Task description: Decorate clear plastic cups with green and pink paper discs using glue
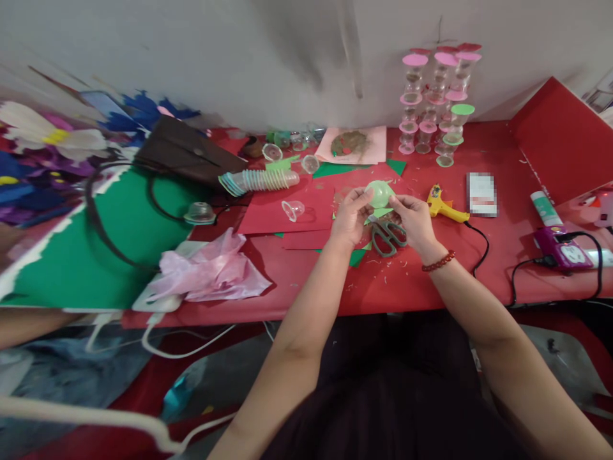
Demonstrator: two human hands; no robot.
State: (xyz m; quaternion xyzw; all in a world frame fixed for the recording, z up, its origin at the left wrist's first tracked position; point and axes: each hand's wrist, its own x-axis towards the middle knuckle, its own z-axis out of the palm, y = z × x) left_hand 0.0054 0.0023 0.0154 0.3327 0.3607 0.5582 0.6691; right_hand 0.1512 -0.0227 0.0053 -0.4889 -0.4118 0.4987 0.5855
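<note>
My left hand (pixel 353 214) and my right hand (pixel 410 217) pinch a small round light green cup (pixel 380 193) from its two sides, above the table. It looks like a plastic cup with a green paper circle, though its exact make is hard to tell. Just beneath my hands lie grey-handled scissors (pixel 389 236), among green and red paper scraps. A clear plastic cup (pixel 293 209) rests on its side on red paper (pixel 268 214) to the left. To the right of my right hand is a yellow glue gun (pixel 446 206) with a black cord.
Nested plastic cups (pixel 258 181) lie by a dark bag (pixel 186 150). Stacked cup towers (pixel 426 102) with pink and green discs stand at the back. A pink cloth bag (pixel 215 268), a purple power socket (pixel 560 249) with cords and a glue stick (pixel 546 207) flank the workspace.
</note>
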